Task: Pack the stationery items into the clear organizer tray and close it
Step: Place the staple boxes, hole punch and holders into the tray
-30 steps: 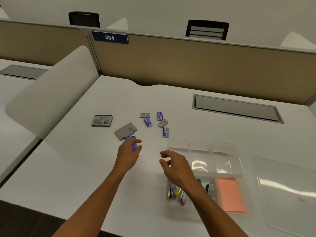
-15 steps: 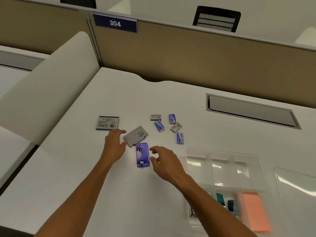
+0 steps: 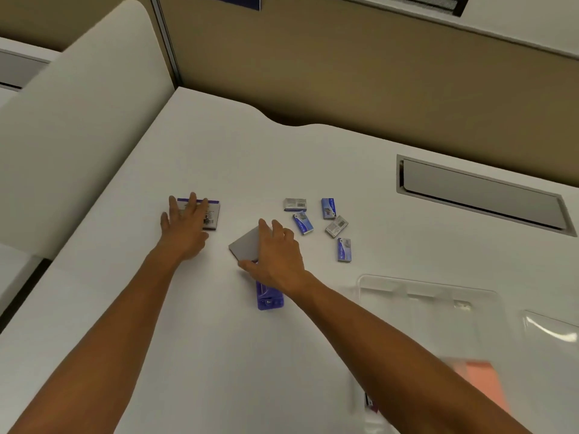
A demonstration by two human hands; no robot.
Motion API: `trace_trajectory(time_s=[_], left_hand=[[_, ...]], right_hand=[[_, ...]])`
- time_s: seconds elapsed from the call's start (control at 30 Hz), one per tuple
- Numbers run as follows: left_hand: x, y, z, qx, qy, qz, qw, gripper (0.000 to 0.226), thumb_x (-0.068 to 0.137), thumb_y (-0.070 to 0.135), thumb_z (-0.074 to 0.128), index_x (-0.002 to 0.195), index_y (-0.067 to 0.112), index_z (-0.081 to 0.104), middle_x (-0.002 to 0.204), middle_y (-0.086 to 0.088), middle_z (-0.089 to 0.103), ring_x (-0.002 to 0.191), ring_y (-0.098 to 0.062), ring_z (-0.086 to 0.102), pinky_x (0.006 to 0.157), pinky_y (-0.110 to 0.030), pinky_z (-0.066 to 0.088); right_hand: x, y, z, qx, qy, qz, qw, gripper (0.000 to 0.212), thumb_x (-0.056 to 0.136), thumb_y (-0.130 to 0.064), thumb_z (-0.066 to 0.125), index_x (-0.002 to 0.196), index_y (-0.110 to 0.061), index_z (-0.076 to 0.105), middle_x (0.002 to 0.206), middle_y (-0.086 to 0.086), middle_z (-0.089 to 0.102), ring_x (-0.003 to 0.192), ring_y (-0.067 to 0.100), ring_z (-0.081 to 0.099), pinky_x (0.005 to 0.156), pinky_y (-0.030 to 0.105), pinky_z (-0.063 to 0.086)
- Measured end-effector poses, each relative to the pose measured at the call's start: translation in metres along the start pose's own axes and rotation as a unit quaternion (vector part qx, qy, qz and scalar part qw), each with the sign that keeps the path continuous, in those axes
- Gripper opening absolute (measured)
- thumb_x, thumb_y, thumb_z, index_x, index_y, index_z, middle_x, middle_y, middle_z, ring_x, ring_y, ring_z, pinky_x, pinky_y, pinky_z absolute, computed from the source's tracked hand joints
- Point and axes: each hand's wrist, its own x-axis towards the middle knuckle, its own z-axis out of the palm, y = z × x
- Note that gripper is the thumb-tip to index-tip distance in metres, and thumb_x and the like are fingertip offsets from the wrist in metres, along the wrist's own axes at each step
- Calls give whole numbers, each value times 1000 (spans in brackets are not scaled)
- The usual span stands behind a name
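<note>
Your white desk (image 3: 250, 355) carries a grey recessed cable hatch (image 3: 479, 195). Behind it a tan partition (image 3: 344, 73); a white curved divider (image 3: 78, 126) stands left.

place: you are in an open-plan office | bench (image 3: 282, 170): white, with a grey cable-access flap (image 3: 482, 198) | tan partition panel (image 3: 344, 73) behind it with a blue sign (image 3: 241, 1) | curved white side divider (image 3: 84, 120) | neighbouring benches beyond
</note>
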Motion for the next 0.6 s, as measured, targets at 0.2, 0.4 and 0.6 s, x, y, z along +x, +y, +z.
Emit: trace_trajectory(time_s=[0.2, 0.4, 0.6], left_hand=[[1, -8, -8, -6, 46, 33, 998, 82, 81, 34, 72, 148, 16, 28, 152, -10, 32, 141, -40, 19, 114, -56, 21], [-14, -6, -18, -27, 80, 16, 996, 88, 72, 48, 77, 142, 16, 36, 132, -13, 54, 116, -36, 49, 91, -46, 45], [-43, 3, -15, -13, 116, 11, 993, 57, 77, 48, 68, 113, 7, 55, 99, -17, 59, 88, -37, 51, 70, -43, 48]], right_hand=[[7, -5, 15, -63, -1, -14, 998, 94, 75, -56, 71, 146, -19, 23, 141, 16, 33, 125, 34, 35, 98, 45, 39], [12, -9, 11, -44, -34, -21, 998, 96, 66, -54, 77, 142, -24, 27, 135, 15, 32, 121, 34, 33, 96, 44, 41], [0, -3, 2, -24, -3, -49, 999, 96, 62, -52, 80, 140, -26, 31, 132, 13, 26, 118, 31, 35, 93, 42, 46]])
